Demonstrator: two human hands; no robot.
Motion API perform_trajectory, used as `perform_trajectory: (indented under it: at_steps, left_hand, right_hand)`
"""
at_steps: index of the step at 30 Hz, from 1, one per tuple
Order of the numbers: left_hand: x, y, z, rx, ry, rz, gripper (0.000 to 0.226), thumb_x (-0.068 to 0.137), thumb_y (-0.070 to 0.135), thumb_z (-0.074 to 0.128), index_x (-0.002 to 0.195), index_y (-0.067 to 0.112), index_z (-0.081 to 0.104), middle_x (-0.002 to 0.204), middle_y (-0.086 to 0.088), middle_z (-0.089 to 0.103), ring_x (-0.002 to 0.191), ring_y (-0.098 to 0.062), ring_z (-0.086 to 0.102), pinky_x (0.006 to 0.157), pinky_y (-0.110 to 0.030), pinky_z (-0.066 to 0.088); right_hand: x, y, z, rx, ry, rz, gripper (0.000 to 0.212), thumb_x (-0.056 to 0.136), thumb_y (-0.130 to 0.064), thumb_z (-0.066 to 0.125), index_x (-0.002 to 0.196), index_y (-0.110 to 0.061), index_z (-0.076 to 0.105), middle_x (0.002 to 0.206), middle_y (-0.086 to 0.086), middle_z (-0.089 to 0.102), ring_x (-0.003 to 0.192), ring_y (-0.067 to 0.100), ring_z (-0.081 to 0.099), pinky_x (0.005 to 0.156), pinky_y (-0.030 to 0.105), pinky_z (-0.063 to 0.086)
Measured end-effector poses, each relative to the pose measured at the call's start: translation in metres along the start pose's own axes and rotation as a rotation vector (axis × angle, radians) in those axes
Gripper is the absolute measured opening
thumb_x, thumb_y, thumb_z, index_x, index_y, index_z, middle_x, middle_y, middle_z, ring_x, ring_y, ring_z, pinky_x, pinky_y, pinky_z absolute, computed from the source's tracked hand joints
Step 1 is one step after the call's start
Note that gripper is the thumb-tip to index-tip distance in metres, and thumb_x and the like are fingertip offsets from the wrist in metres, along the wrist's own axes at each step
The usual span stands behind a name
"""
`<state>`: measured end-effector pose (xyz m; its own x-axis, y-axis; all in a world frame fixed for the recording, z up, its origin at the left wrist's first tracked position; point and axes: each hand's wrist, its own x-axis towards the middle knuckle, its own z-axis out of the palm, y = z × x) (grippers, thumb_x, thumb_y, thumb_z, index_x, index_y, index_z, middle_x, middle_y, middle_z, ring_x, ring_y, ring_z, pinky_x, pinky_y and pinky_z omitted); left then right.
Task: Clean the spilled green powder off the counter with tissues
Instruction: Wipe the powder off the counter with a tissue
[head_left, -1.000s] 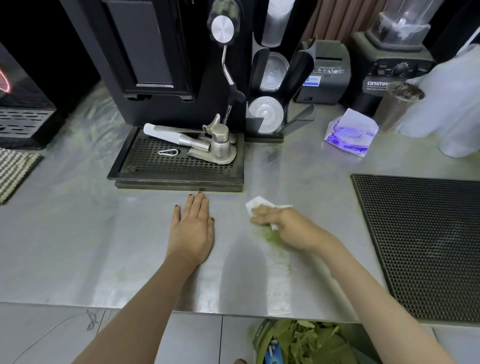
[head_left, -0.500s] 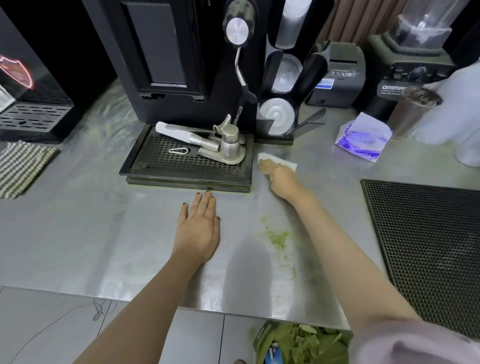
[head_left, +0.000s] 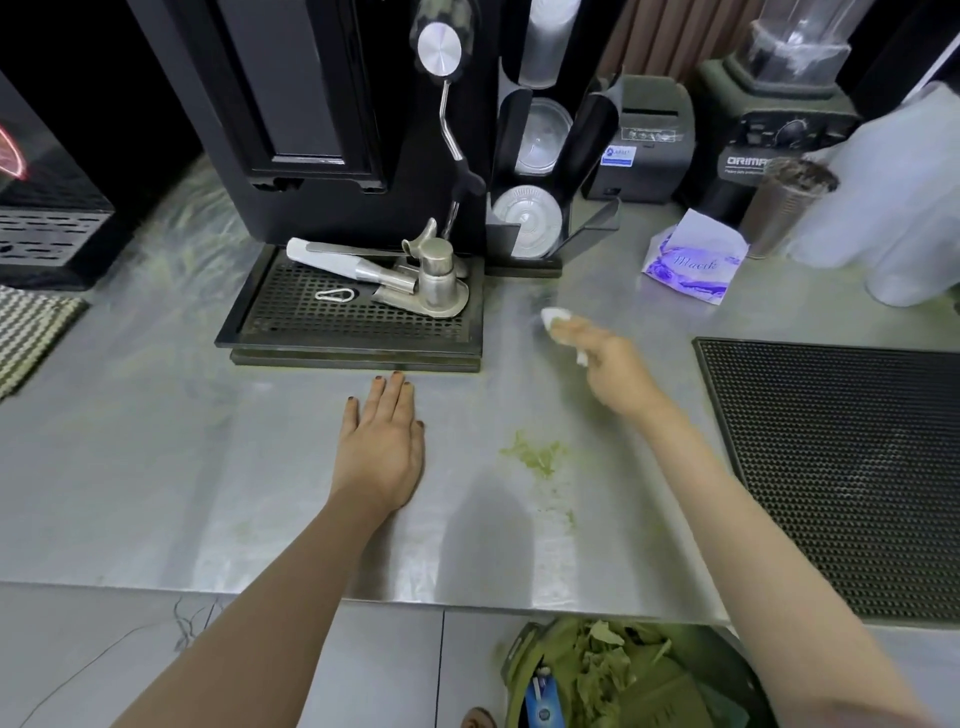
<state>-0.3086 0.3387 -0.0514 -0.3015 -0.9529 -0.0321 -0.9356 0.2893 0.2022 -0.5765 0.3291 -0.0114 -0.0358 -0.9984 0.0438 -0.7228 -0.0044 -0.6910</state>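
A smear of green powder (head_left: 535, 456) lies on the steel counter (head_left: 156, 493), with fainter specks trailing toward the front edge. My right hand (head_left: 605, 366) is blurred, beyond the smear and to its right, and holds a crumpled white tissue (head_left: 555, 318) against the counter. My left hand (head_left: 382, 441) lies flat, palm down, fingers straight, left of the smear. A purple-and-white tissue pack (head_left: 693, 257) stands at the back right.
A black drip tray (head_left: 353, 322) with a metal tool sits under the coffee machine (head_left: 311, 114), just beyond my left hand. A black rubber mat (head_left: 841, 467) covers the right side. A blender (head_left: 779, 130), steel cup (head_left: 784, 208) and lid holder (head_left: 535, 197) stand behind. A bin (head_left: 623, 675) sits below.
My right hand swept the tissue from the green smear up to beside the drip tray, then shifted right. The smear is uncovered. My left hand stayed flat.
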Motion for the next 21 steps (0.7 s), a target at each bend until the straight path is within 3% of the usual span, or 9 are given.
perform_trajectory:
  at_steps: [2, 4, 7, 9, 13, 15, 17, 18, 21]
  left_hand:
    - [-0.001, 0.000, 0.000, 0.013, -0.004, -0.003, 0.052, 0.098, 0.029, 0.017, 0.147, 0.014, 0.010, 0.156, 0.001, 0.002, 0.143, -0.016, -0.003, 0.116, -0.039, 0.000]
    - [0.000, -0.001, 0.000, 0.012, -0.005, -0.002, 0.052, 0.098, 0.029, 0.017, 0.147, 0.014, 0.010, 0.156, 0.001, 0.002, 0.143, -0.016, -0.003, 0.116, -0.039, 0.000]
    - [0.001, -0.001, 0.001, 0.005, -0.002, 0.003, 0.052, 0.098, 0.029, 0.018, 0.147, 0.013, 0.011, 0.156, 0.000, 0.003, 0.143, -0.016, -0.002, 0.116, -0.039, 0.001]
    - [0.001, -0.001, 0.002, 0.005, 0.001, 0.005, 0.052, 0.098, 0.028, 0.018, 0.147, 0.012, 0.011, 0.156, 0.000, 0.004, 0.143, -0.017, -0.002, 0.116, -0.039, 0.001]
    - [0.001, -0.002, 0.002, 0.000, -0.004, 0.010, 0.052, 0.098, 0.028, 0.018, 0.147, 0.012, 0.011, 0.156, 0.000, 0.003, 0.143, -0.017, -0.002, 0.116, -0.040, 0.001]
    - [0.001, -0.002, 0.003, 0.005, 0.002, 0.010, 0.052, 0.098, 0.028, 0.018, 0.147, 0.012, 0.012, 0.156, 0.000, 0.003, 0.143, -0.017, -0.002, 0.116, -0.040, 0.001]
    - [0.001, -0.002, 0.003, 0.008, 0.005, 0.012, 0.052, 0.098, 0.028, 0.018, 0.147, 0.012, 0.012, 0.156, 0.000, 0.004, 0.143, -0.017, -0.002, 0.116, -0.040, 0.001]
    - [0.001, -0.002, 0.003, 0.006, 0.005, 0.013, 0.052, 0.098, 0.028, 0.019, 0.147, 0.012, 0.012, 0.156, 0.000, 0.004, 0.143, -0.017, -0.001, 0.116, -0.040, 0.002]
    - [0.002, -0.002, 0.002, 0.003, 0.002, 0.011, 0.052, 0.098, 0.028, 0.018, 0.147, 0.012, 0.013, 0.156, 0.000, 0.004, 0.143, -0.017, -0.002, 0.116, -0.040, 0.001]
  right_hand:
    - [0.022, 0.022, 0.005, -0.109, 0.069, 0.146, 0.048, 0.085, 0.014, 0.036, 0.126, -0.004, 0.053, 0.140, 0.014, 0.045, 0.133, 0.026, 0.038, 0.105, 0.016, 0.021]
    - [0.025, 0.029, 0.019, -0.170, 0.047, 0.143, 0.048, 0.084, 0.013, 0.038, 0.127, -0.003, 0.052, 0.141, 0.014, 0.044, 0.133, 0.026, 0.038, 0.105, 0.013, 0.016]
    - [0.003, 0.009, 0.039, -0.116, -0.138, 0.017, 0.051, 0.081, 0.017, 0.039, 0.125, -0.004, 0.055, 0.141, 0.013, 0.044, 0.135, 0.022, 0.035, 0.106, 0.010, 0.009]
    - [-0.025, -0.003, 0.043, -0.052, -0.298, -0.061, 0.050, 0.079, 0.017, 0.043, 0.121, -0.006, 0.059, 0.139, 0.010, 0.047, 0.134, 0.017, 0.036, 0.108, 0.010, 0.012]
    - [-0.084, -0.011, 0.031, 0.016, -0.504, -0.136, 0.047, 0.080, 0.019, 0.043, 0.114, -0.006, 0.064, 0.130, 0.003, 0.055, 0.125, 0.001, 0.039, 0.101, -0.004, 0.016]
    - [-0.087, -0.014, 0.013, 0.159, -0.415, -0.121, 0.046, 0.078, 0.021, 0.041, 0.112, 0.000, 0.063, 0.123, -0.006, 0.058, 0.118, -0.011, 0.044, 0.103, 0.003, 0.027]
    - [-0.070, -0.004, -0.007, 0.235, -0.159, -0.073, 0.048, 0.076, 0.026, 0.041, 0.113, 0.000, 0.059, 0.117, -0.023, 0.059, 0.113, -0.016, 0.046, 0.104, 0.011, 0.031]
    - [-0.057, 0.009, -0.016, 0.169, -0.019, -0.015, 0.052, 0.076, 0.027, 0.039, 0.116, -0.002, 0.057, 0.119, -0.022, 0.059, 0.118, -0.009, 0.047, 0.107, 0.018, 0.029]
    - [-0.031, 0.047, -0.037, -0.123, 0.206, 0.272, 0.050, 0.083, 0.016, 0.037, 0.126, -0.004, 0.053, 0.131, 0.011, 0.053, 0.127, 0.026, 0.045, 0.105, 0.022, 0.027]
